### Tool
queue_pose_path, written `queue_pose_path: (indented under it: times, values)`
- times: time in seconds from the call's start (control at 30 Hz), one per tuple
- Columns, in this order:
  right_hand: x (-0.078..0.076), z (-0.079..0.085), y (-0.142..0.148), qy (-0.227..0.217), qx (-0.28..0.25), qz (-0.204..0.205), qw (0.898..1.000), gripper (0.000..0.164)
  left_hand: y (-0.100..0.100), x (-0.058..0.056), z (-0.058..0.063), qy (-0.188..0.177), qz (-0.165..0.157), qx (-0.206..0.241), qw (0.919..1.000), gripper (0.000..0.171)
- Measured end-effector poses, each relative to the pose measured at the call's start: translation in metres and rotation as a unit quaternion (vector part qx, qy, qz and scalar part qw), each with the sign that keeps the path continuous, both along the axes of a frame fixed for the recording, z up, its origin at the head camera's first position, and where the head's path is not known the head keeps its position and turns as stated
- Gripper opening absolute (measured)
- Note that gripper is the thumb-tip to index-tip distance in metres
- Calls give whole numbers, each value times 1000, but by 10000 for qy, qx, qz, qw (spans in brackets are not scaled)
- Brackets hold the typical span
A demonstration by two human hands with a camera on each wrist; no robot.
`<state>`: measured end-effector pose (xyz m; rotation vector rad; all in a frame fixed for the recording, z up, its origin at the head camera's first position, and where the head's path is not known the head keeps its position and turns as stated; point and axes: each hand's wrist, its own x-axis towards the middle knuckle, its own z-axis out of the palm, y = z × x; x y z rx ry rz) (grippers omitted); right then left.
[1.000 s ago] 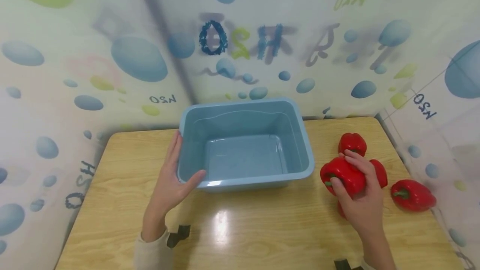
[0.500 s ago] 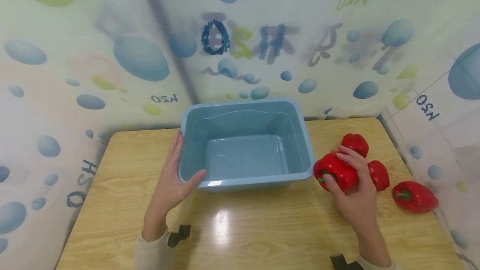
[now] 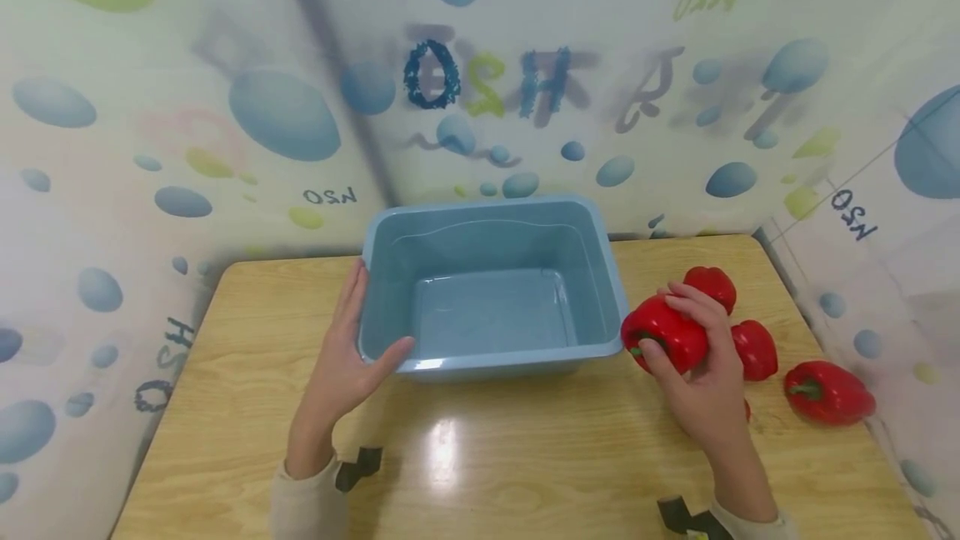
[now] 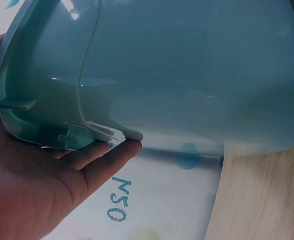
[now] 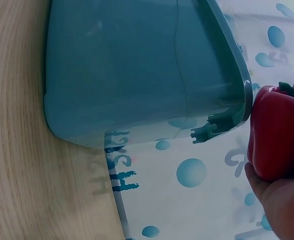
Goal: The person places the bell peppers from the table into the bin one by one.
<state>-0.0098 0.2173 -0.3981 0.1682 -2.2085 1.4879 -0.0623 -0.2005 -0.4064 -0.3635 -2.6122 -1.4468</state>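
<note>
My right hand (image 3: 708, 377) grips a red bell pepper (image 3: 663, 333) with a green stem, fingers over its top and thumb near the stem. The pepper is raised at the right rim of the blue plastic tub (image 3: 495, 361); in the right wrist view the held pepper (image 5: 277, 131) overlaps the rim's edge. At the tub's front left corner, my left hand (image 3: 341, 365) holds the rim, thumb over the top and fingers along the outer wall. The left wrist view shows those fingers (image 4: 109, 162) under the rim. Nothing lies inside the tub.
More red peppers rest on the wooden table (image 3: 525, 465) at the right: a far pepper (image 3: 711, 288), a middle pepper (image 3: 756, 350) and a pepper on its side (image 3: 828, 392). Another is mostly hidden behind my right hand. A patterned sheet (image 3: 262, 40) rises behind the table.
My right hand has carried the bell pepper left, away from the other peppers to the tub's right rim. The left hand and the tub have stayed in place.
</note>
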Motion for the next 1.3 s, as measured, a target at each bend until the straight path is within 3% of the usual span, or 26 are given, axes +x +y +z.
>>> queue_pose_path:
  times: [0.23, 0.53, 0.8, 1.3]
  values:
    - [-3, 4, -6, 109, -3, 242, 9996, 76, -2, 1, -3, -24, 19, 54, 10000, 109]
    - [-7, 2, -6, -101, 158, 471, 9987, 93, -1, 0, -4, -56, 2, 18, 10000, 109]
    - [-9, 2, -7, 219, 173, 678, 9973, 89, -1, -1, -3, -64, -3, -29, 10000, 110]
    - [-15, 3, -9, 695, 516, 643, 9942, 89, -1, -2, -2, 0, -2, -28, 10000, 110]
